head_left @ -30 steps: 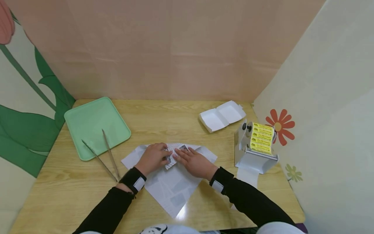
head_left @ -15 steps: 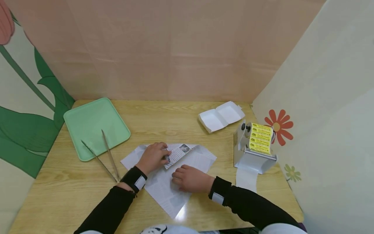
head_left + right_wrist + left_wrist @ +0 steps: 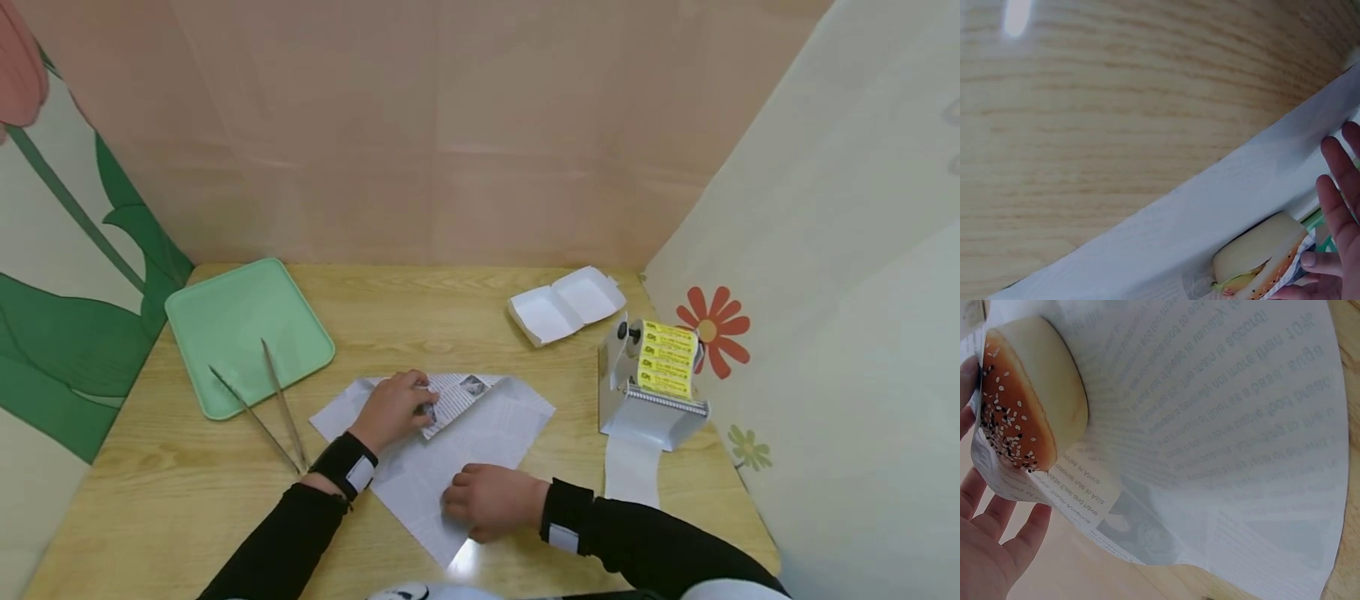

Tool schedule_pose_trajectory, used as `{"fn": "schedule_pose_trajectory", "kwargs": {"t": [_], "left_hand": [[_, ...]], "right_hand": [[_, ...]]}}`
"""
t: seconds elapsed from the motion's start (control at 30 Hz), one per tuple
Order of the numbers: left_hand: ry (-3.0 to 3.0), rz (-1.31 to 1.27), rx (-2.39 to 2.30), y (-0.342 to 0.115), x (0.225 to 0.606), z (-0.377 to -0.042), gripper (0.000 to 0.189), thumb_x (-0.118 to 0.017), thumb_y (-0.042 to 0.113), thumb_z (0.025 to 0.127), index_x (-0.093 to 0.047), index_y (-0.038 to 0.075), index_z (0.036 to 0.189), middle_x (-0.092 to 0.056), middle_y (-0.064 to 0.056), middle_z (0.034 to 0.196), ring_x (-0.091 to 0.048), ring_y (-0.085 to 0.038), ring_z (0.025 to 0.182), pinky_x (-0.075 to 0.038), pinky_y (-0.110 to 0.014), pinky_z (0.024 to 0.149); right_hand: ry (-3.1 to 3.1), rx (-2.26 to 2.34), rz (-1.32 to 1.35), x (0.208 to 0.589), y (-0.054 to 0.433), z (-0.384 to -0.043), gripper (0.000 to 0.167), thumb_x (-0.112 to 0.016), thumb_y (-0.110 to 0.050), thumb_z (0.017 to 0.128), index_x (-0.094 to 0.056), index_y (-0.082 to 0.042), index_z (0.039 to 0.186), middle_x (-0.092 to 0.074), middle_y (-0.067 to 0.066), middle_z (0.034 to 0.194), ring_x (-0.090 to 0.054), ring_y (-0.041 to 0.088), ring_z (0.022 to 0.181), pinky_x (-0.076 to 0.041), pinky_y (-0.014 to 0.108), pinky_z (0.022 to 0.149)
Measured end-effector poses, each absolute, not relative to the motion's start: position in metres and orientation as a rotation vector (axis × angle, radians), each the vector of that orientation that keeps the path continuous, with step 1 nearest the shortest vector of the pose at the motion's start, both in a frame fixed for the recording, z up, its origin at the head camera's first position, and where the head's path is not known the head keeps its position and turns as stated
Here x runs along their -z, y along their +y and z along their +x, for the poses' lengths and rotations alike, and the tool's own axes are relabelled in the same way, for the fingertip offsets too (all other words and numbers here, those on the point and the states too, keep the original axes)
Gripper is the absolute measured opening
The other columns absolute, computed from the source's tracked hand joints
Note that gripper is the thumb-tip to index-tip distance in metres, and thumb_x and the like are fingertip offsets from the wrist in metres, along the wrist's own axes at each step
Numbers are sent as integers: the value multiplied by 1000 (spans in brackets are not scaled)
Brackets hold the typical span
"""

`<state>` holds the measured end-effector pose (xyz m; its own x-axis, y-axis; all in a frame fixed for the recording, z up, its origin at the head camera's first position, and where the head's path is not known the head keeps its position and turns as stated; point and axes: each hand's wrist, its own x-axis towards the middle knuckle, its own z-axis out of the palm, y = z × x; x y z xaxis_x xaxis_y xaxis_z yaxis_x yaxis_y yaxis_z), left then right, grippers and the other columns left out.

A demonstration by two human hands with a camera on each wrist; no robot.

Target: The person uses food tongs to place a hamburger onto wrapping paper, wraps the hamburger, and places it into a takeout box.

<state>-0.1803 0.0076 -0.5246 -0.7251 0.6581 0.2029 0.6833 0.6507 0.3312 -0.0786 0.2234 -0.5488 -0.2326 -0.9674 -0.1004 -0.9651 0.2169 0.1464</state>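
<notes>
Right hand point(image 3: 495, 502) nearer; bun point(image 3: 1041, 394) wrist-views only

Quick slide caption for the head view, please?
Left hand holding the folded flap of a printed sheet, right hand at its near edge, amid tongs, green tray, open white box and label dispenser.

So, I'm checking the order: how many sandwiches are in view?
1: the sandwich, at the left hand; the printed paper hides it in the head view. Both wrist views appear to show this same one; more could be hidden beneath the paper.
</notes>
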Motion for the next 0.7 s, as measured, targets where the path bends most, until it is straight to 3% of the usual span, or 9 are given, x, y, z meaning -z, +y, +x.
{"fn": "schedule_pose_trajectory", "kwargs": {"t": [0.2, 0.47, 0.53, 0.7], "left_hand": [[-2793, -1127, 624, 10, 527, -179, 36, -84, 26, 77, -76, 15, 111, -61, -7, 115, -58, -27, 103, -48, -44, 85], [-2823, -1107, 616, 12, 524, -181, 36, -83, 26, 77, -75, 15, 111, -61, -5, 116, -58, -24, 103, -48, -42, 85], [-2834, -1103, 601, 11, 524, -182, 35, -84, 27, 77, -76, 16, 109, -60, -5, 115, -58, -23, 102, -48, -41, 85], [-2830, -1127, 571, 12, 523, -185, 34, -85, 28, 75, -76, 17, 106, -59, -3, 111, -58, -22, 98, -49, -41, 81]], "right_hand": [[-2399, 260, 1905, 550, 220, -74, 26, -56, -41, 96, -62, -21, 112, -61, -8, 110, -56, 9, 96, -46, 25, 86], [-2470, 296, 1782, 562, 221, -72, 37, -59, -36, 95, -53, -20, 128, -58, -7, 116, -55, 8, 95, -45, 25, 79], [-2494, 286, 1755, 562, 220, -71, 33, -61, -35, 94, -55, -20, 123, -59, -7, 111, -55, 8, 91, -45, 25, 76], [-2567, 183, 1683, 538, 212, -78, 7, -66, -24, 90, -62, -20, 95, -61, -10, 89, -55, 7, 77, -45, 23, 69]]}}
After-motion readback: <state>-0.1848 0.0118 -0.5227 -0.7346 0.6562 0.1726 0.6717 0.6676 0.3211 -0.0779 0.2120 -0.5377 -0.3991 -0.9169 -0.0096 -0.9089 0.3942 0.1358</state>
